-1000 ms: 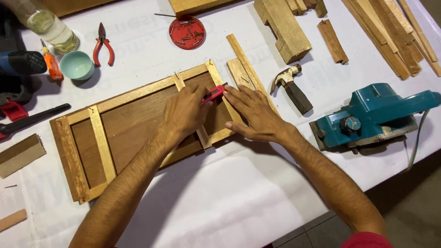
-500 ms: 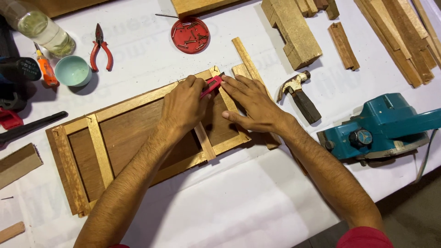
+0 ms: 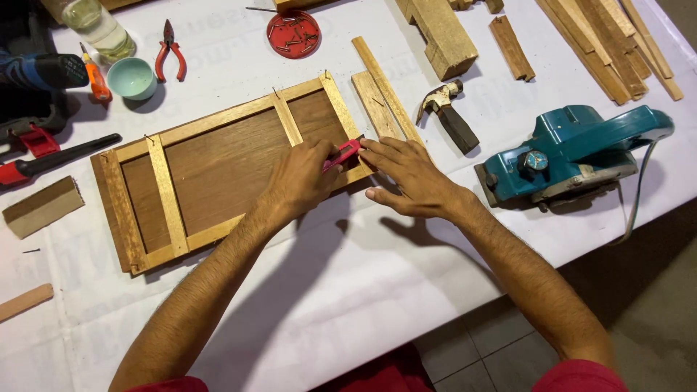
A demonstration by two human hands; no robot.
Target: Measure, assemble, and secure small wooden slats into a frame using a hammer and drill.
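Observation:
A wooden frame panel (image 3: 218, 167) with light strips nailed on a brown board lies on the white table. My left hand (image 3: 301, 181) holds a small red tool (image 3: 343, 154) against the frame's right corner. My right hand (image 3: 410, 178) rests flat beside it, fingertips touching the red tool's end and the frame's right edge. Two loose light wooden strips (image 3: 381, 94) lie just beyond my right hand.
A hammer (image 3: 449, 112) and a teal electric planer (image 3: 573, 156) sit to the right. A red lid of nails (image 3: 292, 33), red pliers (image 3: 170, 51), a pale bowl (image 3: 131, 78), a bottle (image 3: 94, 25), wood offcuts (image 3: 595, 36) and dark tools (image 3: 36, 145) ring the table.
Both hands have shifted toward the frame's lower right corner with the red tool. The cross strip near the frame's right end, covered before, now shows.

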